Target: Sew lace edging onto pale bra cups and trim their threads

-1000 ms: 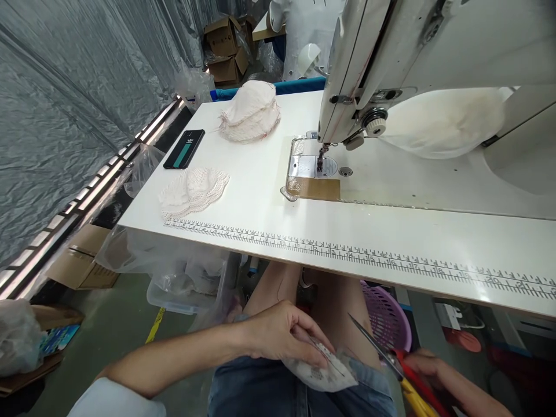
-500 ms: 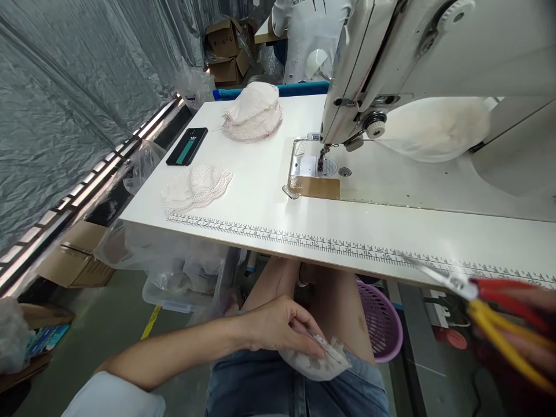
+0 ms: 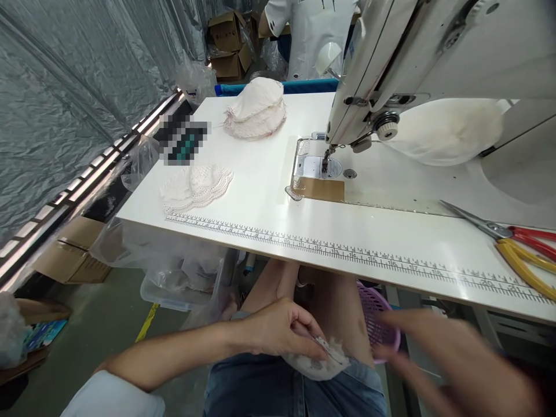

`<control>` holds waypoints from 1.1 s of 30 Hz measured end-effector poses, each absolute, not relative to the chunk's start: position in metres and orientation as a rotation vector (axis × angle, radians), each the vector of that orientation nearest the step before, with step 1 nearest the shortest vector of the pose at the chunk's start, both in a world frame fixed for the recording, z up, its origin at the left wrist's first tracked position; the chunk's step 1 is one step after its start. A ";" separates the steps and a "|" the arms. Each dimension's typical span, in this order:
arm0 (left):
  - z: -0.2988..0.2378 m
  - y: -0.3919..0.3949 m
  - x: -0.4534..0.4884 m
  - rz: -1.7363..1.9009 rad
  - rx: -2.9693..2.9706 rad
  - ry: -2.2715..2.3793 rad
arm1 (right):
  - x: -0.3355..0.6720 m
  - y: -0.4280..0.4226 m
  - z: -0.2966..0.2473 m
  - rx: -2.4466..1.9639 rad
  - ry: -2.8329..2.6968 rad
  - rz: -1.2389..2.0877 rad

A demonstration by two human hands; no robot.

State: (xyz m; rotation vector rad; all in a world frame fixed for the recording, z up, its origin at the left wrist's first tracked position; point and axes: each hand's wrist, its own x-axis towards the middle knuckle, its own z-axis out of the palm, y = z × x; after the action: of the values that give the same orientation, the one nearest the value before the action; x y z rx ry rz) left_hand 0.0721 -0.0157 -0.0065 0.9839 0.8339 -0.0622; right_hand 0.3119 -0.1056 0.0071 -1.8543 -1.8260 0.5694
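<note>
Over my lap, my left hand is closed, thumb against fingers, on a small white piece of lace-edged fabric. Blurred by motion, my right hand is beside my right thigh, fingers apart and holding nothing. Scissors with one red and one yellow handle lie on the right of the white sewing table, above my right hand. A scalloped piece of pale lace rests flat at the table's left. Farther back sits a stack of pale pink fabric pieces.
A white sewing machine stands on the table, with white fabric under its arm. A printed ruler runs along the front edge. Below are a purple basket and a plastic bin. A person in white sits beyond.
My right hand has laid the scissors on the table and let go of them. It has moved left, toward my lap. My left hand stays in place with the fabric.
</note>
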 end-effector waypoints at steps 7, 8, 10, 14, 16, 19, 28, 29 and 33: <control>-0.005 -0.012 0.072 -0.031 1.032 0.840 | 0.260 -0.084 -0.006 -1.676 -1.805 1.403; -0.005 -0.011 0.070 -0.028 1.021 0.842 | 0.262 -0.083 -0.007 -1.646 -1.762 1.461; -0.005 -0.009 0.068 -0.029 1.019 0.838 | 0.267 -0.082 -0.008 -1.598 -1.698 1.564; -0.002 -0.006 0.067 -0.045 1.055 0.836 | 0.271 -0.085 -0.010 -1.583 -1.623 1.668; -0.002 -0.006 0.067 -0.048 1.064 0.828 | 0.269 -0.086 -0.011 -1.577 -1.592 1.673; -0.004 -0.007 0.068 -0.052 1.086 0.808 | 0.265 -0.087 -0.013 -1.563 -1.548 1.653; -0.012 -0.012 0.065 -0.047 1.119 0.821 | 0.261 -0.090 -0.015 -1.556 -1.476 1.667; -0.012 -0.013 0.065 -0.048 1.127 0.819 | 0.261 -0.090 -0.015 -1.557 -1.476 1.665; -0.010 -0.012 0.066 -0.042 1.173 0.809 | 0.261 -0.091 -0.016 -1.562 -1.484 1.615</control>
State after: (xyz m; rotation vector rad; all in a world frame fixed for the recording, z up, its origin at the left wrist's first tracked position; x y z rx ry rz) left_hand 0.0662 -0.0122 -0.0097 1.1729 0.8087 -0.0425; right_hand 0.2605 -0.0911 -0.0159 -1.5617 -1.4843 1.6150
